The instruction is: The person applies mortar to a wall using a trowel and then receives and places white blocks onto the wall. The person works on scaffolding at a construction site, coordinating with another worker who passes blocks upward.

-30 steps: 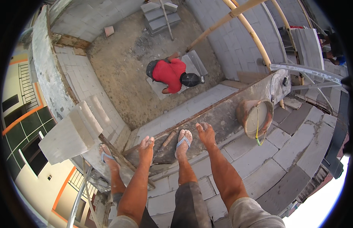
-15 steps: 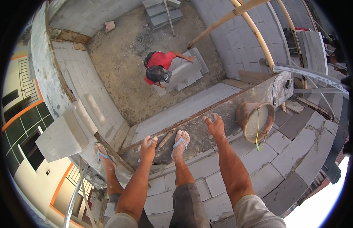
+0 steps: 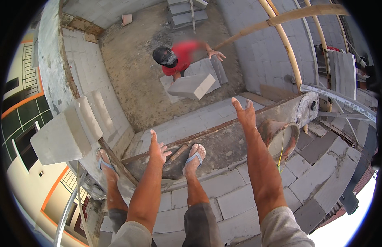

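Observation:
My left hand (image 3: 159, 149) is open above the concrete ledge, thumb up and fingers apart, near a short wooden-handled tool (image 3: 177, 154). My right hand (image 3: 245, 113) reaches out over the ledge's far edge, also open and holding nothing. Beyond and below them, a pale grey lightweight concrete block (image 3: 193, 85) is off the ground, tilted, in front of a co-worker (image 3: 180, 57) in a red shirt. One of that person's hands is spread wide away from the block; the other is mostly hidden behind it, so I cannot tell whether it touches. The block is apart from my hands.
A mortar bucket (image 3: 277, 138) with a yellow cord stands right on the ledge (image 3: 224, 154), where my sandalled foot rests. Another block (image 3: 61, 133) sits at left. Bamboo poles (image 3: 287, 47) cross at upper right. Block walls surround the lower floor; more blocks (image 3: 189, 18) are stacked there.
The co-worker has straightened from bending over the stacked blocks, and one block has come up toward me. My hands have opened and spread; the right has reached farther forward.

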The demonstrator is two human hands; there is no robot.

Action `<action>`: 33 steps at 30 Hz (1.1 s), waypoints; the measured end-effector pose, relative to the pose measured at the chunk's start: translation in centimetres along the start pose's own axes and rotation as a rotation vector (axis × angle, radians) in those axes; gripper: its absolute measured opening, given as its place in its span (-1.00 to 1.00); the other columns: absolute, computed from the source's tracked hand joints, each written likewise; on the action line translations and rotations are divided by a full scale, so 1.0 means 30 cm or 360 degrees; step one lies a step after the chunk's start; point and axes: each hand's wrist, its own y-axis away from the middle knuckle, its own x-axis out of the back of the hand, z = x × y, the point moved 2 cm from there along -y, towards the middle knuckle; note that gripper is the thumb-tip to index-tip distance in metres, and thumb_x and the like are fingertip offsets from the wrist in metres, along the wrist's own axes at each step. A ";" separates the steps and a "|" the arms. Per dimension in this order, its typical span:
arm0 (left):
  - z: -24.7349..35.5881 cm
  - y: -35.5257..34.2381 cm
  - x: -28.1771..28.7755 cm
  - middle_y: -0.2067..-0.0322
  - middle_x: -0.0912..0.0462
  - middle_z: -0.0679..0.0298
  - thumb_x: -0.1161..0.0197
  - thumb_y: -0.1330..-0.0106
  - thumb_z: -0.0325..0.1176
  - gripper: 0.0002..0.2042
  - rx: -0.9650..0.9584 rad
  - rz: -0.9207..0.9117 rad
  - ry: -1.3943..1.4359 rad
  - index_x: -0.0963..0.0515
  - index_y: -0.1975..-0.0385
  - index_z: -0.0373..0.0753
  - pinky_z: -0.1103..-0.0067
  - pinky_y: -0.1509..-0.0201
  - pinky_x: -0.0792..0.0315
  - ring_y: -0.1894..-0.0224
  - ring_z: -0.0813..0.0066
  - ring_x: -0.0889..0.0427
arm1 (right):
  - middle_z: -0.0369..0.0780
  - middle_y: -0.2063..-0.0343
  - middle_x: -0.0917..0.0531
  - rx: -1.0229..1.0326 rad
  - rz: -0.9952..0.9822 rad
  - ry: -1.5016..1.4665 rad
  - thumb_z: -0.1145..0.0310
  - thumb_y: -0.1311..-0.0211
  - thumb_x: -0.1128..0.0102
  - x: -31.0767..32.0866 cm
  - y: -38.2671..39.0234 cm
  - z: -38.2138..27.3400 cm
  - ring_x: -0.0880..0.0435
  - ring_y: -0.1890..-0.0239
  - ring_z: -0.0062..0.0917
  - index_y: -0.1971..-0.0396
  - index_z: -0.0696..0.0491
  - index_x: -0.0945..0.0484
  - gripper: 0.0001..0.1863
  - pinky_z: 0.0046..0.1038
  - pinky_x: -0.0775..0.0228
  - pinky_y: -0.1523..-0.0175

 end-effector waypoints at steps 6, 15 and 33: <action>0.137 -0.144 -0.029 -0.42 0.25 -0.16 -0.02 -0.04 0.54 0.13 -0.0040 0.0153 -0.0020 0.30 -0.46 -0.03 -0.19 -0.34 0.10 -0.43 -0.24 0.16 | 0.19 -0.23 -0.30 -0.0227 -0.0151 -0.0150 -0.36 0.01 -0.24 -0.177 -0.050 -0.044 -0.29 -0.31 -0.05 -0.30 0.32 -0.13 0.15 -0.12 -0.22 -0.27; 0.239 -0.348 -0.092 -0.45 0.23 0.00 -0.02 0.00 0.57 0.14 0.0046 0.0122 -0.0223 0.15 -0.45 -0.10 -0.18 -0.36 0.16 -0.46 -0.15 0.20 | 0.09 -0.39 -0.03 -0.0647 -0.0558 -0.0439 -0.53 0.03 -0.02 -0.184 -0.067 -0.105 -0.05 -0.40 0.04 -0.38 0.18 -0.05 0.21 0.27 0.06 -0.28; 0.317 -0.270 -0.214 -0.05 -0.50 -0.15 -0.41 0.06 -0.18 -0.21 -0.0100 -0.0222 -0.0361 -0.29 -0.17 -0.51 0.17 -0.11 -0.40 -0.04 0.01 -0.55 | 0.04 0.09 -0.58 -0.1015 -0.1196 -0.1328 0.17 0.08 -0.27 0.060 0.523 -0.053 -0.61 0.08 -0.19 -0.10 0.27 -0.38 -0.28 -0.19 -0.47 -0.03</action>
